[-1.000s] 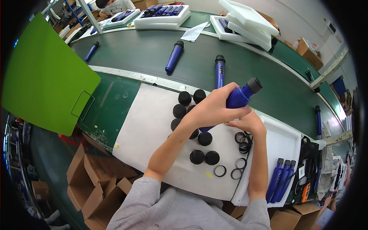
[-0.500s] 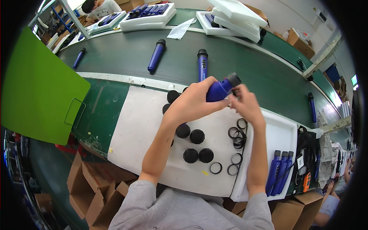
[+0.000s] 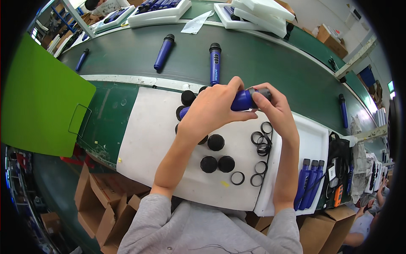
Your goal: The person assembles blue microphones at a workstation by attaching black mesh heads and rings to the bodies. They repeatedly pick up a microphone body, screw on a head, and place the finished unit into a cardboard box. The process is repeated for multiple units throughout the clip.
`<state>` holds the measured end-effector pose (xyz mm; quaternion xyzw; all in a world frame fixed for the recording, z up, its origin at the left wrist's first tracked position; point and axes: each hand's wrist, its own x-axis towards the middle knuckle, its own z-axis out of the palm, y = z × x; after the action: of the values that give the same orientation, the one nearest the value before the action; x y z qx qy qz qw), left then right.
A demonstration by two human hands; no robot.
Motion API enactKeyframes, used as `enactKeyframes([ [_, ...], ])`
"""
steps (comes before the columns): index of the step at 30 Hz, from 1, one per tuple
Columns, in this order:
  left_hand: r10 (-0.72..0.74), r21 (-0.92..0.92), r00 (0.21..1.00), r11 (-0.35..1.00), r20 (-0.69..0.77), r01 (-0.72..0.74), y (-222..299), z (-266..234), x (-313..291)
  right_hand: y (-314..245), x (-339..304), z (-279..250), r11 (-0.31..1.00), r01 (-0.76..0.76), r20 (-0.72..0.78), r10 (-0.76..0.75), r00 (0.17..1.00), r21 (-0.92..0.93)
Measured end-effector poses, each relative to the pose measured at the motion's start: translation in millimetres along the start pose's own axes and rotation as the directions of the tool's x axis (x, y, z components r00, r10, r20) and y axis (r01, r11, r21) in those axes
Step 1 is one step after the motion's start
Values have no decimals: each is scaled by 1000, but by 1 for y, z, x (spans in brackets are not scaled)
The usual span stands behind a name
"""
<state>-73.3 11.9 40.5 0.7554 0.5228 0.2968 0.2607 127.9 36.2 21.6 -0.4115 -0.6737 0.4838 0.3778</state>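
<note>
My left hand (image 3: 209,108) is wrapped round the blue body of a handheld microphone (image 3: 242,100), which lies nearly level above the work mat. The fingers of my right hand (image 3: 277,110) close on its dark grey end, thumb on the near side. Part of the body is hidden by my left hand, and its blue tail shows past the wrist. Below my hands, several black, round microphone heads (image 3: 216,142) sit on the pale mat (image 3: 144,135). Several thin black rings (image 3: 237,178) lie at the mat's right side, near my right forearm.
A white foam tray (image 3: 311,131) on the right holds blue microphones (image 3: 312,178). Further blue microphones (image 3: 215,63) lie on the dark green belt (image 3: 118,51) ahead. Foam trays (image 3: 158,17) stand beyond it, near another person. A green panel (image 3: 42,97) rises left; open cardboard boxes (image 3: 105,199) stand below.
My right hand has closed over the microphone's dark end, its fingers earlier being beside it. The microphone has tipped from slanting upward to nearly level. The whole view has shifted slightly.
</note>
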Motion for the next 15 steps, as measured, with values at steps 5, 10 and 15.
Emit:
enactKeyframes([
  [5,129,-57,990,990,-58,-133,-7,6,3,12,4,8,991,7,-30,-3,1000,130],
  [10,44,-128,984,990,-173,-67,-7,-5,2,22,6,10,876,-43,154,-36,987,480],
  [15,-123,-180,957,981,-263,77,-29,-21,6,14,4,38,976,107,438,-13,899,-191],
])
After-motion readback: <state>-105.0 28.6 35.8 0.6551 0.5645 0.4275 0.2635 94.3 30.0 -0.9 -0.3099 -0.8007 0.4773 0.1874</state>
